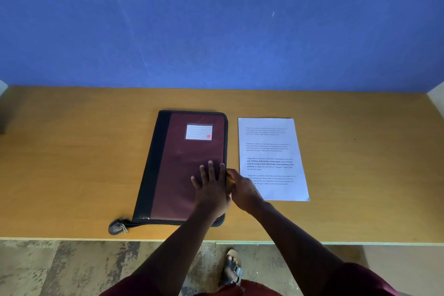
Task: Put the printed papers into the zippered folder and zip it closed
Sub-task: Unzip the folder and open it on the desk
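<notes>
Folder: the zippered folder (185, 166) lay flat and closed, mid-table and a touch toward the near edge, long axis running from near edge to far edge, leaning slightly left at the near end.
Folder's look: maroon cover, black spine strip on the left, a white label card up near its far right corner; the zipper tail and pull (117, 226) trailed off its near left corner.
Papers: the printed papers (272, 158) sat just beside the folder on its right, not touching it, parallel to it, text face up, still outside the folder.
Left hand: the left hand (211, 185) was pressed flat on the cover near the folder's right edge, fingers spread apart, gripping nothing.
Right hand: the right hand (242, 190) was tucked in at that same right edge, between folder and papers, fingers curled toward the seam; whether they had pinched anything could not be told.
Key relation: the opening edge lay directly under both hands, and the right hand was the nearer one to the papers, which sat just to its right.
Judgement: opening looked like the step in hand; with the pull down at the near left corner, the cover seemed likely to be unzipped already, though the seam itself could not be made out.
</notes>
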Demonstrator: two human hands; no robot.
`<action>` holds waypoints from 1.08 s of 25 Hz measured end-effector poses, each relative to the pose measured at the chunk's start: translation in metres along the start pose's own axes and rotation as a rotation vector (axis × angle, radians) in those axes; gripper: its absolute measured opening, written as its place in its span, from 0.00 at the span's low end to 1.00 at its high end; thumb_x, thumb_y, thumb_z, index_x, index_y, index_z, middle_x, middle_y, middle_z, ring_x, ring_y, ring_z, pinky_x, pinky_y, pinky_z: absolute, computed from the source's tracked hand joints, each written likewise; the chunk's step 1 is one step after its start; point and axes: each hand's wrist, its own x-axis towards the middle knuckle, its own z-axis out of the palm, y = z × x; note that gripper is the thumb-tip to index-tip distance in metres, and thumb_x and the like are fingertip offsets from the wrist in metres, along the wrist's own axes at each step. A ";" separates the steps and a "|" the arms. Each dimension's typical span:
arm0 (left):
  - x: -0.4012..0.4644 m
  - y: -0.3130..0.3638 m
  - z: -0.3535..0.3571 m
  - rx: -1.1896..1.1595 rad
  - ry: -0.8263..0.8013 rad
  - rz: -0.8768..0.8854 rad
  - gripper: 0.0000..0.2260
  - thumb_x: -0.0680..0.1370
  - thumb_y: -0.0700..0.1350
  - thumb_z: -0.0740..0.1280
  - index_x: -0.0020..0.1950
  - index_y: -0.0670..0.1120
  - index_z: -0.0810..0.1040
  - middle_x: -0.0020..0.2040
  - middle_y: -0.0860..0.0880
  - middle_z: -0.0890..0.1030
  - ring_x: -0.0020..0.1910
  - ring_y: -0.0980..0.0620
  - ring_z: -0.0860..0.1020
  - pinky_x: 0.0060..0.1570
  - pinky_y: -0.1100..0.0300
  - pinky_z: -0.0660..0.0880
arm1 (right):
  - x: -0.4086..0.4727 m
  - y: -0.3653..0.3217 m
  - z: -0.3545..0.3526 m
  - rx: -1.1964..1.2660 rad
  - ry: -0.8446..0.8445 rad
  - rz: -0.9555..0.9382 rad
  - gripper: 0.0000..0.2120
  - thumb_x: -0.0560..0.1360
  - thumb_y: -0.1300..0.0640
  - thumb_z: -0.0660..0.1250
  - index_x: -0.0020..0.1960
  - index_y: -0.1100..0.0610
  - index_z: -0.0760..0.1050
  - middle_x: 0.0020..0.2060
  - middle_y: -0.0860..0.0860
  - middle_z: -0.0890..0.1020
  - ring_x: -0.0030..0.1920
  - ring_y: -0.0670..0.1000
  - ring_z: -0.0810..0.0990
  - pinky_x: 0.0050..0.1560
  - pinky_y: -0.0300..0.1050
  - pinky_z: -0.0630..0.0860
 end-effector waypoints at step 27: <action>-0.048 -0.055 -0.153 -0.092 0.197 0.076 0.34 0.78 0.42 0.65 0.81 0.49 0.52 0.82 0.43 0.50 0.59 0.41 0.80 0.44 0.51 0.80 | 0.003 -0.045 0.019 -0.106 0.090 0.319 0.15 0.73 0.57 0.61 0.57 0.52 0.78 0.49 0.60 0.83 0.46 0.63 0.81 0.42 0.47 0.78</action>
